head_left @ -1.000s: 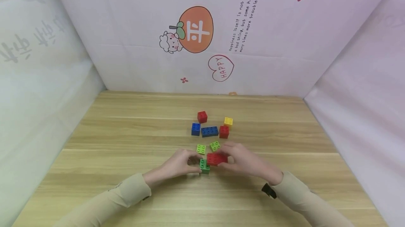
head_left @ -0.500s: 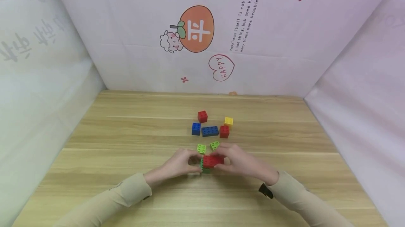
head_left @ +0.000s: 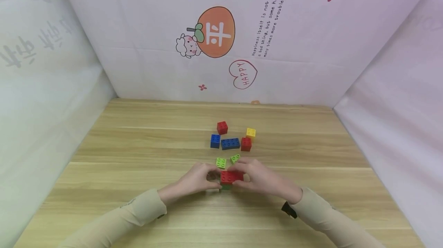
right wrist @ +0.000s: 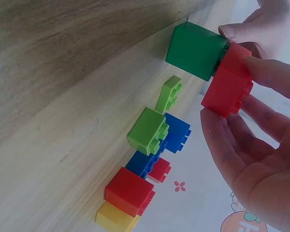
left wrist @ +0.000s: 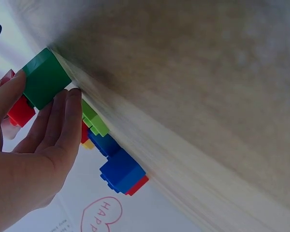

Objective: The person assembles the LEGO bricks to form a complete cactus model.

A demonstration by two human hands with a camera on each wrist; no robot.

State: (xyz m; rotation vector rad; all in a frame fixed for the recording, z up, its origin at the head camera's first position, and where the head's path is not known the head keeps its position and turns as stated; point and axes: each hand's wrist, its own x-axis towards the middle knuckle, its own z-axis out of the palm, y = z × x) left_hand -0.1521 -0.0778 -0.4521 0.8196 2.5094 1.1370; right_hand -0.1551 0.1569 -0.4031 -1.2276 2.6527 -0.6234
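My left hand (head_left: 197, 179) pinches a green toy building brick (left wrist: 46, 77) on the table between thumb and fingers. A longer red brick (right wrist: 229, 87) is gripped by my right hand (head_left: 261, 179), its left end lying over the green brick's top and its right end jutting out past it. In the right wrist view, some of the green studs show in a narrow gap under the red brick; whether the two are locked together I cannot tell. Just behind my hands lie two lime green bricks, one flat (head_left: 220, 163) and one taller (right wrist: 147, 130), partly hidden by my right fingers.
Farther back on the wooden table (head_left: 145, 152) are a blue square brick (head_left: 215, 141), a long blue brick (head_left: 230, 143), two red square bricks, one nearer (head_left: 246, 144) and one farther (head_left: 222, 127), and a yellow brick (head_left: 250, 132). White printed cloth (head_left: 155, 71) walls the table's back and sides.
My right hand has brought the red brick leftward and down, from beside the green brick to over its top. The left hand keeps its hold on the green brick in place.
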